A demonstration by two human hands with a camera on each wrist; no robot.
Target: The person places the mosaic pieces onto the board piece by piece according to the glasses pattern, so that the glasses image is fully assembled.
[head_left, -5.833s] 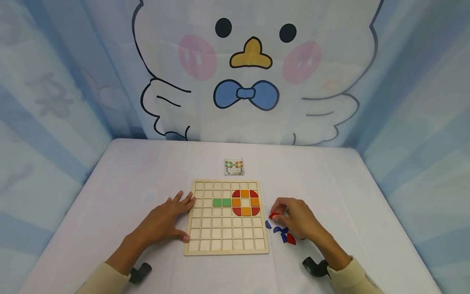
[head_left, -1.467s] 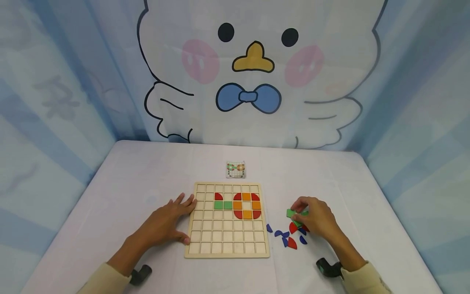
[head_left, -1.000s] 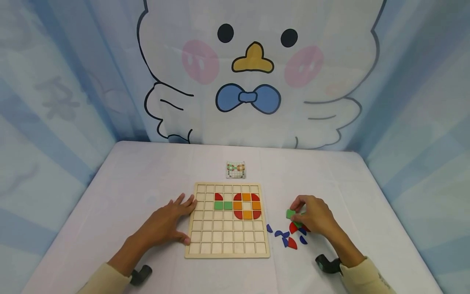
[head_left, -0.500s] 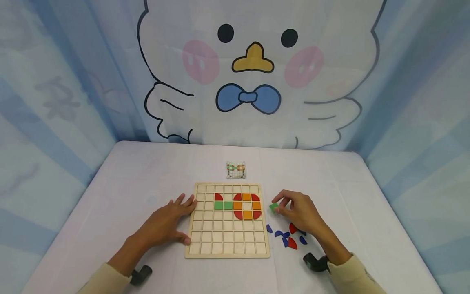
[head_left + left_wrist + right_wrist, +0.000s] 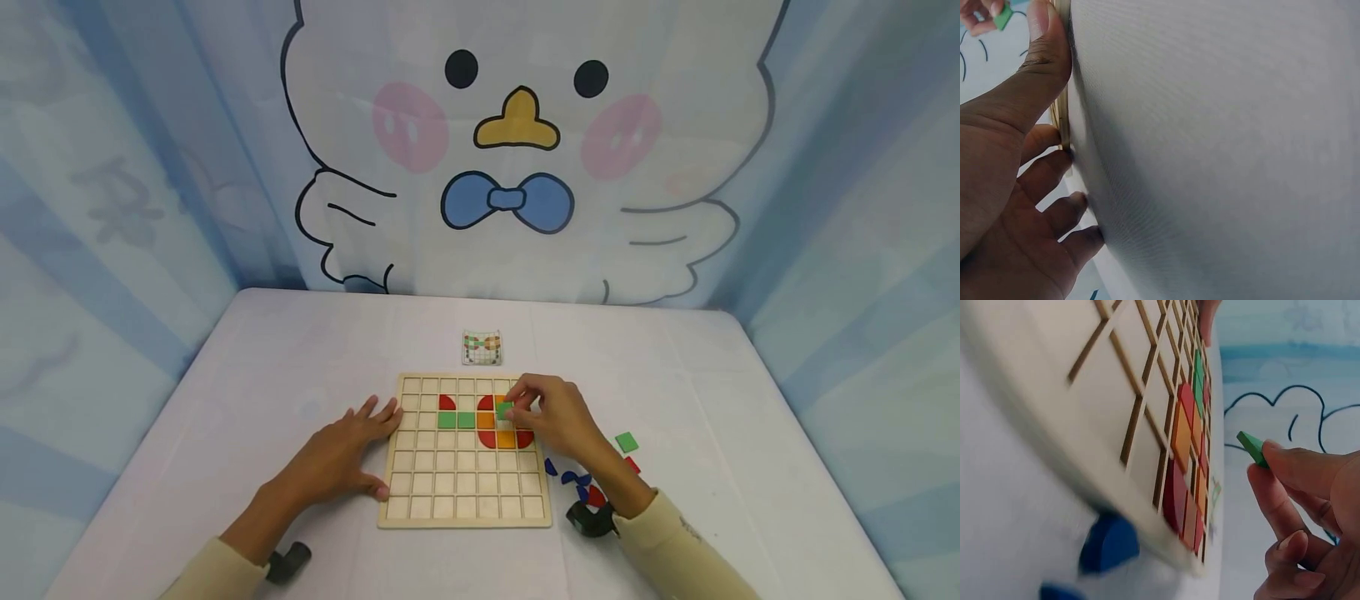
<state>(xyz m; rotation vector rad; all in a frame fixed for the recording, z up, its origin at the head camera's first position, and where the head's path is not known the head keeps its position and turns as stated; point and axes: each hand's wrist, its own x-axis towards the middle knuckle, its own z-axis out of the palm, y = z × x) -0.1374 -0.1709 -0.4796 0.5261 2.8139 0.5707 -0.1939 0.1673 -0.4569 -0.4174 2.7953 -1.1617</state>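
Green tile (image 5: pixel 504 411) pinched in fingertips of right hand (image 5: pixel 557 417), held over far right part of board (image 5: pixel 465 522); exact spot below hard to tell. Left hand (image 5: pixel 345 454) spread, touching board's left edge. Tile probably light, stiff; best held by opposite edges.

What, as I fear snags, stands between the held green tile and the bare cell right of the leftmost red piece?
Nothing visible: the right hand holds the green tile above the board, and the pieces between lie flat.
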